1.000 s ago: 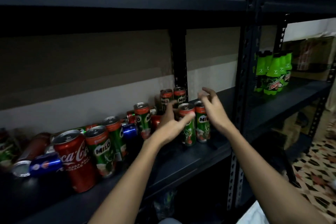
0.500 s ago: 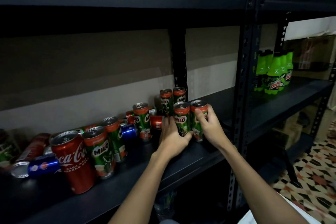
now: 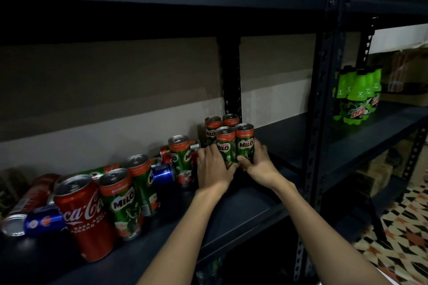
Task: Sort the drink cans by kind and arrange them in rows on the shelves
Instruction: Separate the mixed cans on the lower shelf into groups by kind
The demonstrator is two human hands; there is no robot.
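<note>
Now my left hand [image 3: 214, 166] wraps its fingers round one upright Milo can [image 3: 225, 144], my right hand [image 3: 256, 162] round its neighbour [image 3: 245, 141], touching, on the dark shelf [image 3: 243, 201] before two more Milo cans [image 3: 221, 121].

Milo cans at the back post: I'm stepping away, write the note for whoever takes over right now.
Left hand holds the left front Milo can; right hand holds the right front Milo can. Both cans stand upright, side by side, just in front of two more upright Milo cans by the post.
Done: four Milos in a two-by-two block.
Left: three loose upright Milos, the upright Coca-Cola can, and the blue and red cans lying on their sides on the shelf, all unsorted.
</note>
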